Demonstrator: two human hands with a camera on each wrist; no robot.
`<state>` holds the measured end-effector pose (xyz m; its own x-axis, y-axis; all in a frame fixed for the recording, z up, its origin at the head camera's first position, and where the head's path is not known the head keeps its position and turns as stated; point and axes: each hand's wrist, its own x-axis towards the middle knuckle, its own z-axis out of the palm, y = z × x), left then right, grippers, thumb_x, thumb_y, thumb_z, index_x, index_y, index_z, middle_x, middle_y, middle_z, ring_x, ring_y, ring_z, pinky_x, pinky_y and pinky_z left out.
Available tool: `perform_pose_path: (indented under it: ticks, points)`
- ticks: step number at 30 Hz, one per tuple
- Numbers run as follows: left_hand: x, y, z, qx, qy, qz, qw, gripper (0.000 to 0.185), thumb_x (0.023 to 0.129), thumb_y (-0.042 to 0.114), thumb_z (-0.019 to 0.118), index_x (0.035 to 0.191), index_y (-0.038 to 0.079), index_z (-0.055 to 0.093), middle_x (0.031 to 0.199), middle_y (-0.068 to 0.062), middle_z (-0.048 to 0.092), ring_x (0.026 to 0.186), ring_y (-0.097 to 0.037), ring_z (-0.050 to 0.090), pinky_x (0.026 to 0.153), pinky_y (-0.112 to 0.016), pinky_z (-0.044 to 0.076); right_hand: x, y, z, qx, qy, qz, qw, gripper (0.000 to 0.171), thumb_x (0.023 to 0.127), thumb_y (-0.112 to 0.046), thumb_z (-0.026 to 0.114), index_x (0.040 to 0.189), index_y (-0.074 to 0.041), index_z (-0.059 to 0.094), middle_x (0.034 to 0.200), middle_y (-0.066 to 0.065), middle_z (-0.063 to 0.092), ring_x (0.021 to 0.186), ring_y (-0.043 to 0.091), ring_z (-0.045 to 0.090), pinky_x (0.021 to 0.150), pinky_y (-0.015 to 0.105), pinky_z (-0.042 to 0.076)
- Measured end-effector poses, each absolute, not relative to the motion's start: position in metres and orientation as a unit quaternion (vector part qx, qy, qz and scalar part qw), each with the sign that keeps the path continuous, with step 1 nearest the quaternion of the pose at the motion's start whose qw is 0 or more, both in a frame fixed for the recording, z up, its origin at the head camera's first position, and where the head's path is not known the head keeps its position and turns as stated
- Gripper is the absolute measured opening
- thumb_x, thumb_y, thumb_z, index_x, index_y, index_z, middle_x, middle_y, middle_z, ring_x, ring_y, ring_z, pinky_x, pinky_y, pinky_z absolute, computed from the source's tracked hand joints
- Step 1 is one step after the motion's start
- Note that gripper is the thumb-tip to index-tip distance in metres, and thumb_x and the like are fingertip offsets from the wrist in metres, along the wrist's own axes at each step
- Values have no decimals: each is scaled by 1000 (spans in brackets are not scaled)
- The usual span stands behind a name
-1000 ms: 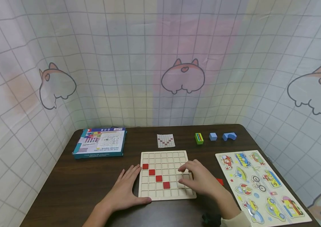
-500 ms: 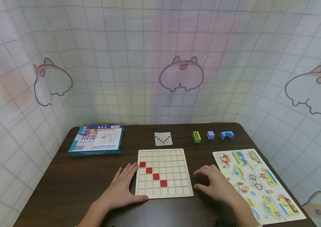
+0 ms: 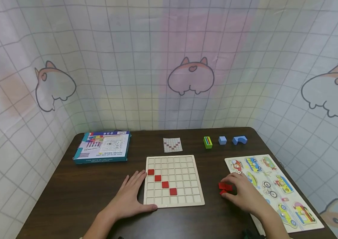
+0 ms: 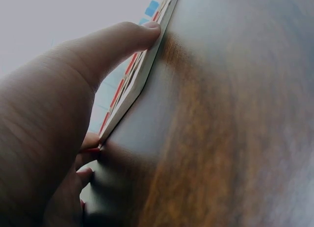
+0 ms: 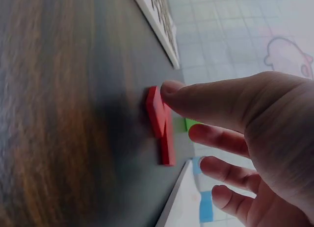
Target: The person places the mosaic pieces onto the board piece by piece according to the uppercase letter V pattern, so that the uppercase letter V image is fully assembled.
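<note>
A cream wooden grid board lies on the dark table, with red square tiles set in a diagonal row of its cells. My left hand rests at the board's left side, its fingers spread along that edge. In the left wrist view, the thumb lies on the board's near edge. Right of the board, my right hand reaches over several loose red tiles. Seen from the right wrist, its thumb is at a red tile, with the fingers apart; whether it touches is unclear.
A picture puzzle board lies at the right, partly under my right forearm. At the back are a flat teal box, a small pattern card, a green block, a blue cube and a blue arch block.
My right hand has moved right, from above the grid board to the loose red tiles. The left hand keeps its place at the board. The head view has shifted slightly.
</note>
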<state>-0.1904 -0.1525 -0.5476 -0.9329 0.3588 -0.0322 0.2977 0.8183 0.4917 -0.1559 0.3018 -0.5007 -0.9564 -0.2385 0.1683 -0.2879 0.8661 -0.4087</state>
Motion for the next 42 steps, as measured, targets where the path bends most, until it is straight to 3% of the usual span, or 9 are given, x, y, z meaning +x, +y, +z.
perform_pose_path:
  ticks: [9, 23, 31, 42]
  points:
    - [-192, -153, -549, 175, 950, 249, 61, 140, 71, 99, 74, 178, 20, 28, 185, 0, 30, 175, -33, 19, 141, -67, 9, -160, 305, -509, 137, -963, 227, 44, 30, 92, -29, 94, 118, -27, 81, 118, -13, 72, 117, 17, 64, 103, 53, 58]
    - [-194, -153, -551, 180, 951, 245, 57, 140, 71, 98, 75, 178, 21, 27, 185, 1, 30, 175, -31, 19, 141, -66, 9, -156, 293, -510, 151, -962, 226, 7, 20, 90, -42, 94, 98, -33, 78, 98, -22, 68, 97, 4, 55, 87, 34, 56]
    - [-195, -154, -552, 174, 952, 242, 64, 141, 70, 99, 74, 179, 23, 26, 185, 2, 29, 175, -29, 18, 142, -64, 7, -154, 286, -510, 188, -956, 224, 4, 15, 91, -34, 93, 97, -34, 79, 98, -22, 69, 102, 10, 61, 86, 31, 57]
    - [-193, -155, -552, 172, 951, 247, 67, 141, 70, 98, 76, 178, 22, 27, 185, 2, 29, 175, -30, 18, 141, -65, 7, -160, 264, -503, 207, -945, 250, 38, 17, 93, -25, 93, 102, -31, 80, 98, -22, 72, 95, 5, 56, 85, 27, 56]
